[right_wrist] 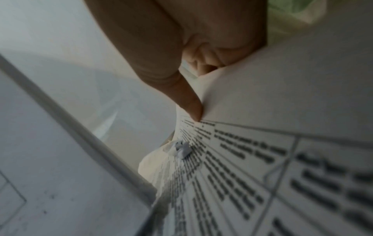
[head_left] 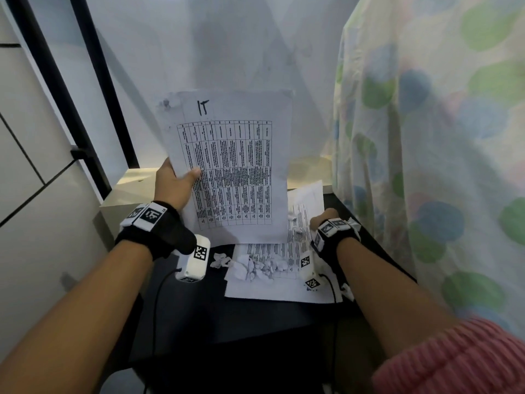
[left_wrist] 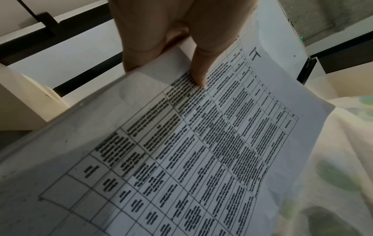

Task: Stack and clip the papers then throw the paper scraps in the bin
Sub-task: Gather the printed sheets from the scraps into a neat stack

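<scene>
While the left hand (head_left: pixel 173 182) pinches lifted sheets (head_left: pixel 235 166) and the right hand (head_left: pixel 322 218) pinches the scrap-strewn page (head_left: pixel 305 211) beneath it, tilting could scatter those scraps (head_left: pixel 255 265).

Left hand (head_left: pixel 174 185) raised, thumb pinching; right hand (head_left: pixel 324 218) low, its grip also pinching.

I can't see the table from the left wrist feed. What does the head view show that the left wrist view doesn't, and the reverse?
Head only: the right hand pinching a sheet lying on the dark table, and the paper scraps piled on those lower papers. Left wrist only: a close look at the thumb pressed onto the printed grid. Both: the left hand holding up the "IT" papers.
</scene>
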The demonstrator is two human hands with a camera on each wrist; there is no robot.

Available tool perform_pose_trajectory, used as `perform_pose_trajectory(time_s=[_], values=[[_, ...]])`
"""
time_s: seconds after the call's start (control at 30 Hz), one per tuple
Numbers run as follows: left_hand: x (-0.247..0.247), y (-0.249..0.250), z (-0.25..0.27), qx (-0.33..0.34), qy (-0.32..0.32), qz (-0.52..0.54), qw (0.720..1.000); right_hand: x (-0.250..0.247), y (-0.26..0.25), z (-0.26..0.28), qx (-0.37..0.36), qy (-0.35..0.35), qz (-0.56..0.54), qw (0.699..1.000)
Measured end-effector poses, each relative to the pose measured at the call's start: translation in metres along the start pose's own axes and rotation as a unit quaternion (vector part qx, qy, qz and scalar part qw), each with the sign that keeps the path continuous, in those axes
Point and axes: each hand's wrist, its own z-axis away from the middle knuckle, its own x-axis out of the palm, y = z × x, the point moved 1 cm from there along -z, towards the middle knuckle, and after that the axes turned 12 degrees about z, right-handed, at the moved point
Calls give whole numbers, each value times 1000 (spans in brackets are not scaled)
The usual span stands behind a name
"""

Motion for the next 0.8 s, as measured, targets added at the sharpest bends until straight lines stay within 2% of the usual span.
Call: perform_pose_trajectory(time_s=[0.13,0.3,0.4,0.5,0.67,0.8], values=[[-2,3,0,1,10,-18,1000,-15,2,-12,-50,91,-55,993],[4,13,6,6,16,-25,1000,-34,-8,-4,-89,147,-145,974],[6,18,8,14,13,-44,999,-49,-15,2,-132,176,-218,951],[7,24,9,11,-1,-39,999,-65,-22,13,-201,216,-287,911],[8,31,11,-10,-11,-37,999,-87,-35,30,-246,208,-419,849],[9,33,11,-5,-7,-44,999,-93,-50,41,-271,137,-481,822]])
